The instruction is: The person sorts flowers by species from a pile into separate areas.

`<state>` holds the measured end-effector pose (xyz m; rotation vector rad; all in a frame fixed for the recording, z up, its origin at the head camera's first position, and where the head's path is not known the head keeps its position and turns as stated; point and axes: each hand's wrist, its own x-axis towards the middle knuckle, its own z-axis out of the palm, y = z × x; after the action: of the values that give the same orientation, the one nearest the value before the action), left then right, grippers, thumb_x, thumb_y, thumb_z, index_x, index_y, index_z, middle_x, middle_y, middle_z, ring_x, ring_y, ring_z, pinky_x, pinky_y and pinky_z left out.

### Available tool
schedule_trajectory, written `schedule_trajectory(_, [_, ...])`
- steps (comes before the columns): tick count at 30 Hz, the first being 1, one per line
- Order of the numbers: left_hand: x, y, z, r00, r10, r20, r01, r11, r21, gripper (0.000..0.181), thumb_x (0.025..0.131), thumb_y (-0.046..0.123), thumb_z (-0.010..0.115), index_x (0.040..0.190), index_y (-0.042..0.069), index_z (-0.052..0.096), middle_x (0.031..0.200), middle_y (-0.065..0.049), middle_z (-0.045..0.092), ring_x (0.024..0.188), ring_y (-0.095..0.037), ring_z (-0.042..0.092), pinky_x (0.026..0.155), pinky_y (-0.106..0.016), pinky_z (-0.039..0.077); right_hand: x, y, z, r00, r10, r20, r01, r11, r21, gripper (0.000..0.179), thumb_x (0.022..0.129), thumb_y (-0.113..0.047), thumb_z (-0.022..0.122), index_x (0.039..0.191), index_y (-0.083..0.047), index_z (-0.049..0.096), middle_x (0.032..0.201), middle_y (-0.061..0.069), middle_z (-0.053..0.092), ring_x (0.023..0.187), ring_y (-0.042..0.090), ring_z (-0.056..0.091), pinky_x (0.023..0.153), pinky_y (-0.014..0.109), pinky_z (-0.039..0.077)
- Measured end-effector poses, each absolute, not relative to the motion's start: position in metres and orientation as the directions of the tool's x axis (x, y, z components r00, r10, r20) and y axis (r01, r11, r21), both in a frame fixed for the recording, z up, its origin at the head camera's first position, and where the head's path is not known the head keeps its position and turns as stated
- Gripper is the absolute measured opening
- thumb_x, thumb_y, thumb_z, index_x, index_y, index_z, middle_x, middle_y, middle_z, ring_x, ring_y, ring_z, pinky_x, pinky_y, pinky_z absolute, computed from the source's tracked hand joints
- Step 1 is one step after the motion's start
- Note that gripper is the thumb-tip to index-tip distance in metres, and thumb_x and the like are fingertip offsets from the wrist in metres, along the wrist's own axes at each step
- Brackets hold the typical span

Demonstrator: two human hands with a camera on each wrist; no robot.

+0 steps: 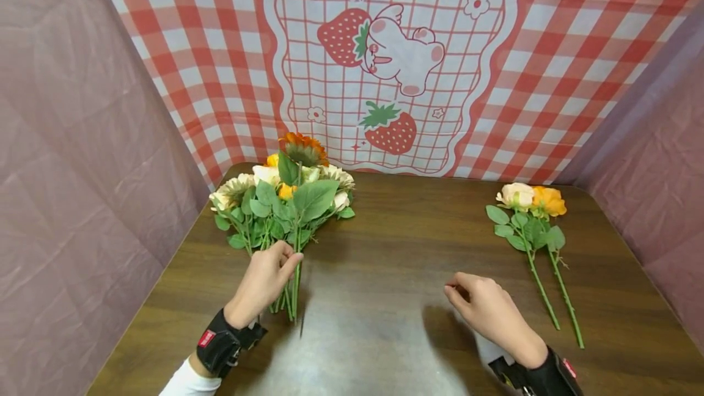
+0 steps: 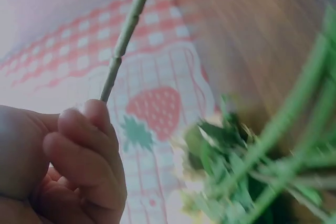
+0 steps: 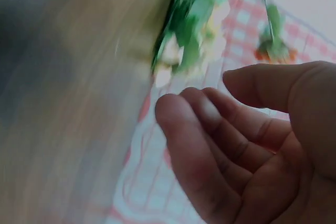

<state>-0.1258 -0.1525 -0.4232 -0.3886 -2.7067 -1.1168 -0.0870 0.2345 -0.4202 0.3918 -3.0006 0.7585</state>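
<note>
Head view: pinching orange daisy-like flower (image 1: 302, 149) by stem (image 2: 125, 39) in left hand (image 1: 266, 277), best kept clear of bouquet (image 1: 267, 205); holding nothing in right hand's (image 1: 489, 308) relaxed fingers.

Booth (image 1: 599, 66) with cloth walls (image 1: 82, 157)

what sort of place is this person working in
Probably a makeshift fabric-walled booth: a brown wood-grain table stands before a red-and-white checked strawberry-print cloth, with plain pinkish-mauve fabric sheets hanging at both sides.
</note>
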Motion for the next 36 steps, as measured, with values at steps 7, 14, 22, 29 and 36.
schedule_trajectory(7, [-0.123, -0.12, -0.414, -0.92, 0.3, 0.254, 0.387, 0.585, 0.712, 0.012, 0.098, 0.014, 0.064, 0.088, 0.008, 0.061, 0.064, 0.005, 0.06, 0.05, -0.001, 0.05, 0.044, -0.022, 0.043, -0.087, 0.194, -0.431, -0.895, -0.414, 0.164, -0.414, 0.638, -0.649, 0.006, 0.095, -0.009, 0.066, 0.097, -0.009, 0.071, 0.084, -0.004, 0.07, 0.072, -0.001, 0.059, 0.061, 0.023, 0.05])
schedule_trajectory(14, [-0.115, -0.085, -0.414, -0.86, 0.458, 0.224, 0.447, 0.464, 0.765, 0.011, 0.099, 0.014, 0.061, 0.09, 0.008, 0.059, 0.067, -0.001, 0.062, 0.051, -0.011, 0.058, 0.045, -0.022, 0.048, -0.08, 0.16, -0.442, -0.846, -0.514, 0.14, -0.395, 0.43, -0.812, 0.027, 0.099, -0.017, 0.062, 0.12, 0.0, 0.062, 0.094, 0.0, 0.069, 0.082, 0.004, 0.064, 0.067, 0.026, 0.053])
schedule_trajectory(22, [-0.108, -0.056, -0.425, -0.808, 0.557, 0.191, 0.42, 0.317, 0.85, 0.012, 0.097, 0.01, 0.063, 0.09, 0.003, 0.057, 0.07, -0.013, 0.069, 0.051, -0.015, 0.062, 0.046, -0.025, 0.052, -0.069, 0.143, -0.455, -0.837, -0.543, 0.065, -0.211, 0.211, -0.954, 0.04, 0.098, -0.012, 0.063, 0.133, 0.002, 0.048, 0.09, 0.011, 0.068, 0.075, 0.019, 0.069, 0.062, 0.033, 0.057])
schedule_trajectory(29, [-0.106, -0.046, -0.434, -0.774, 0.592, 0.224, 0.5, 0.356, 0.789, 0.011, 0.096, 0.013, 0.065, 0.092, 0.004, 0.06, 0.069, -0.006, 0.069, 0.052, 0.005, 0.052, 0.047, -0.015, 0.046, -0.062, 0.141, -0.462, -0.862, -0.506, -0.005, -0.088, 0.16, -0.983, 0.035, 0.096, -0.004, 0.062, 0.126, 0.01, 0.05, 0.082, 0.017, 0.067, 0.07, 0.017, 0.068, 0.061, 0.036, 0.058])
schedule_trajectory(36, [-0.109, -0.055, -0.438, -0.738, 0.632, 0.236, 0.588, 0.43, 0.685, 0.012, 0.097, 0.014, 0.065, 0.101, 0.003, 0.064, 0.085, -0.005, 0.075, 0.072, -0.004, 0.066, 0.063, -0.013, 0.049, -0.071, 0.159, -0.463, -0.909, -0.417, -0.014, -0.106, 0.263, -0.959, 0.023, 0.093, 0.002, 0.063, 0.113, 0.012, 0.058, 0.079, 0.016, 0.068, 0.065, 0.013, 0.066, 0.055, 0.031, 0.057])
